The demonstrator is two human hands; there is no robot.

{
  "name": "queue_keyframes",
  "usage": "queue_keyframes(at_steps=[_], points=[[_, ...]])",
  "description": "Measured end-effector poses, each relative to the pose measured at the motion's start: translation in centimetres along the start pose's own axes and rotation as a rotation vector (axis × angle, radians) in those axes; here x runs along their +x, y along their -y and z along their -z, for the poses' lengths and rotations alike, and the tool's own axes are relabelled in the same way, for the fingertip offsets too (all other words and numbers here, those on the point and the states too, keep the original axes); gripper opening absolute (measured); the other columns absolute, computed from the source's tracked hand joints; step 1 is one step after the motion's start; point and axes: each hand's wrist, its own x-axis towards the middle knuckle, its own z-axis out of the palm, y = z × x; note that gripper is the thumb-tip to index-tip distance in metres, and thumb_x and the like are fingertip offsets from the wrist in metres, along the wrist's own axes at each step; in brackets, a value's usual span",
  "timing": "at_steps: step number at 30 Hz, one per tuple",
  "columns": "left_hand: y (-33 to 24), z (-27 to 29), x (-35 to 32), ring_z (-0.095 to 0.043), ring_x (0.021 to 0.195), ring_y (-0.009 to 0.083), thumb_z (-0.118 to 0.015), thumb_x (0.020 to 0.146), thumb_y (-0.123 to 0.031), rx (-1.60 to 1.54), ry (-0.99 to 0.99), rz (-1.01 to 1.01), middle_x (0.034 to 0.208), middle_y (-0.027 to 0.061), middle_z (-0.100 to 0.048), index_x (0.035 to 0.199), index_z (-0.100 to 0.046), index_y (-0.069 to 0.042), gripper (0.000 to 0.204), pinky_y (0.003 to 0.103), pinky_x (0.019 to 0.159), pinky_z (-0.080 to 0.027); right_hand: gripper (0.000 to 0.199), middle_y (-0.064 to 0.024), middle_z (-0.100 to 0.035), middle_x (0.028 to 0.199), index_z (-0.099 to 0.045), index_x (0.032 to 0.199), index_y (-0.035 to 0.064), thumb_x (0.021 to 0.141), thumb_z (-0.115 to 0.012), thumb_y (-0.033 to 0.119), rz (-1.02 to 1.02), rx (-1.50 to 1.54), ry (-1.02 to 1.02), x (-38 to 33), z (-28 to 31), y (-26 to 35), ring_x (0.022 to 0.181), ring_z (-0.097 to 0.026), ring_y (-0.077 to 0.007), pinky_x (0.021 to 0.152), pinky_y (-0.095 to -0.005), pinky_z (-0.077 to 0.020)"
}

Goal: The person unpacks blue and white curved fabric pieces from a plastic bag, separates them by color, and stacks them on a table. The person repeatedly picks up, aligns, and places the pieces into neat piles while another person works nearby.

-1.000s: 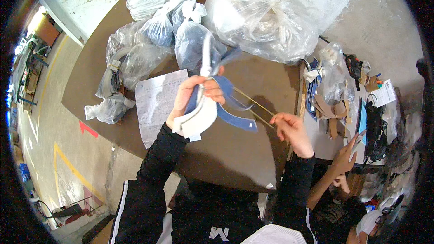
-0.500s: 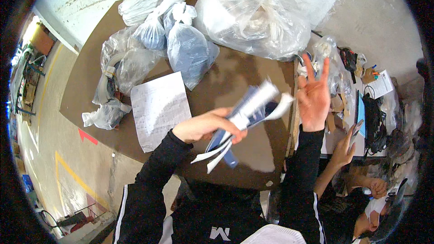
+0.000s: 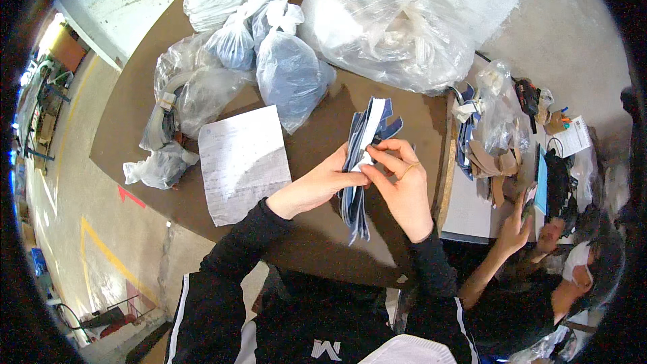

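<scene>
A bundle of long dark blue and white strips, seemingly fabric, stands upright over the brown table. My left hand is closed around its left side, with the thumb across the front. A white band wraps the bundle's middle. The fingertips of my right hand pinch at this band from the right. Just left of my left hand, a sheet of handwritten paper lies flat on the table.
Tied plastic bags of blue material and a large clear bag stand along the wall. At left lies a bag with a banded grey bundle. Blue and tan strips cover part of the right-hand table, where a co-worker's hand holds a phone-like object.
My right hand has come down from its raised, spread pose onto the band. The bundle has turned from slanted to nearly upright in my left hand. Blue strips now show on the right-hand table.
</scene>
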Motion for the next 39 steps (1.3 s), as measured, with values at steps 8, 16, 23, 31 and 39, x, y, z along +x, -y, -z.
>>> queue_keyframes(at_steps=[8,16,23,31,39], points=[[-0.4,-0.2,0.3,-0.048,0.117,0.0132,-0.064,0.079,0.003,0.128,0.031,-0.027,0.126,0.0050,-0.050,0.142,-0.033,-0.003,0.071,0.027,0.101,-0.037,0.017,-0.0100,-0.064,0.082,-0.064,0.091,0.0005,0.078,-0.074,0.005,-0.152,0.054,0.092,-0.6,0.5,0.1,0.072,-0.063,-0.0188,0.066,-0.0285,-0.0495],[-2.0,0.5,-0.5,-0.063,0.104,0.0231,-0.056,0.090,-0.008,-0.263,-0.034,0.165,0.115,0.0123,-0.064,0.131,-0.045,-0.004,0.042,0.037,0.090,-0.052,0.021,-0.0043,-0.068,0.087,-0.065,0.101,-0.0003,0.082,-0.072,0.007,-0.486,0.266,-0.132,-0.5,5.9,-6.8,0.075,-0.060,-0.0105,0.070,-0.0241,-0.0462],[-1.4,0.9,-0.1,-0.064,0.103,0.0213,-0.058,0.091,-0.009,-0.245,-0.003,0.159,0.116,0.0119,-0.064,0.128,-0.049,-0.003,0.039,0.036,0.087,-0.054,0.021,-0.0080,-0.065,0.081,-0.065,0.102,-0.0024,0.085,-0.069,0.010,-0.035,-0.550,-0.402,-1.1,3.5,-7.2,0.072,-0.057,-0.0136,0.068,-0.0283,-0.0453],[0.3,0.5,0.4,-0.061,0.101,0.0155,-0.065,0.083,0.000,-0.132,-0.056,0.036,0.110,0.0061,-0.063,0.126,-0.050,-0.002,0.046,0.030,0.088,-0.050,0.019,-0.0101,-0.061,0.081,-0.065,0.092,-0.0039,0.086,-0.069,0.013,-0.213,0.056,-0.037,-0.8,0.4,0.1,0.070,-0.057,-0.0166,0.064,-0.0288,-0.0445],[-0.1,-0.8,0.5,-0.056,0.105,0.0113,-0.070,0.081,-0.001,0.167,-0.124,-0.085,0.113,0.0036,-0.060,0.129,-0.049,-0.002,0.052,0.028,0.092,-0.046,0.013,-0.0012,-0.062,0.077,-0.064,0.096,-0.0014,0.087,-0.068,0.006,-0.270,0.282,-0.185,-0.5,-1.9,-2.1,0.067,-0.052,-0.0062,0.060,-0.0209,-0.0409]])
